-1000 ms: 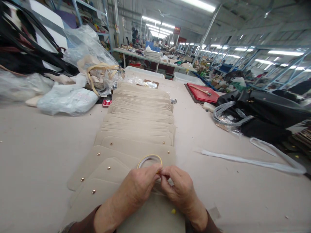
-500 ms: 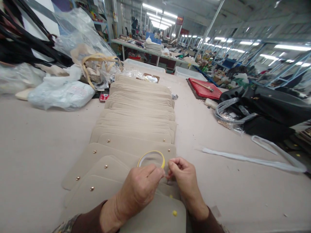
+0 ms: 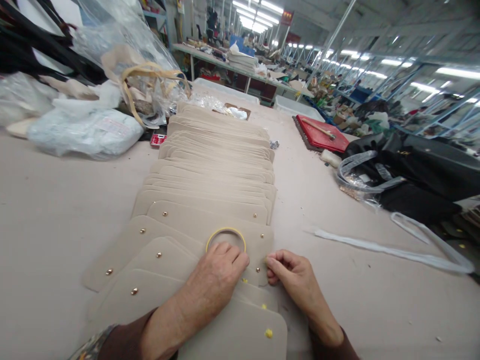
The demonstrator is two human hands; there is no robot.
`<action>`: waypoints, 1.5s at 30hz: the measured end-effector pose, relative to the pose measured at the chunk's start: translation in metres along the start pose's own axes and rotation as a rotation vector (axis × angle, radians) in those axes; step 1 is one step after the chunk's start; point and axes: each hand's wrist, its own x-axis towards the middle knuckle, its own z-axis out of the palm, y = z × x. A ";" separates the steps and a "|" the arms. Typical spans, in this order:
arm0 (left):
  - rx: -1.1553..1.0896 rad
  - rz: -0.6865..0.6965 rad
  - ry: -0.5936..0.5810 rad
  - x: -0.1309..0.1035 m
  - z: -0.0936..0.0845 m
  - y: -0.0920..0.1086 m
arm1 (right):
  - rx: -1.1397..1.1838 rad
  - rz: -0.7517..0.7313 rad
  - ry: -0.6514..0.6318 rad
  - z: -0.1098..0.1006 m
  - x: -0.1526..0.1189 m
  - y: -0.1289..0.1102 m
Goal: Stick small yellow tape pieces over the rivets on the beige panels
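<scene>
My left hand [image 3: 221,272] is closed round the near side of a roll of yellow tape [image 3: 226,230], just over the beige panels. Part of the ring is hidden behind my fingers. My right hand [image 3: 290,272] is in a pinch at the panels' right edge; whatever lies between thumb and forefinger is too small to make out. Beneath the hands, overlapping beige panels [image 3: 210,212] with rounded corners run away in a long row. Gold studs [image 3: 158,255] show on the front ones. A yellow tape piece [image 3: 268,333] covers a spot on the nearest panel.
A plastic-wrapped bundle [image 3: 86,131] lies at left, beside tan straps [image 3: 131,95]. A red board [image 3: 320,134] with a small hammer on it is at back right. Black bags [image 3: 420,170] and a pale plastic strip [image 3: 367,244] occupy the right side.
My hands have moved apart, the right one slightly rightward. My left hand has moved a little left with the tape roll. A gold stud between the hands now shows.
</scene>
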 end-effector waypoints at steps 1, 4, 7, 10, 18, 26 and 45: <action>-0.015 0.008 -0.004 -0.001 0.001 0.000 | -0.019 0.011 -0.022 0.001 -0.002 0.000; -0.030 0.018 -0.027 -0.003 0.001 -0.001 | -0.129 0.009 -0.080 0.002 -0.007 0.001; -0.036 0.046 -0.064 -0.003 -0.001 -0.001 | -0.279 -0.057 -0.079 0.003 -0.012 0.000; -0.054 0.057 -0.076 -0.003 -0.003 0.000 | -0.395 -0.125 -0.075 0.005 -0.013 -0.004; -0.076 0.068 -0.022 -0.003 0.002 -0.001 | -0.601 -0.330 -0.032 0.016 -0.015 -0.007; -0.015 0.047 -0.008 -0.004 0.004 -0.003 | -0.512 -0.209 0.076 0.012 -0.020 -0.002; -0.231 0.095 0.306 -0.001 -0.015 -0.005 | -0.632 -0.279 -0.018 0.018 -0.013 -0.014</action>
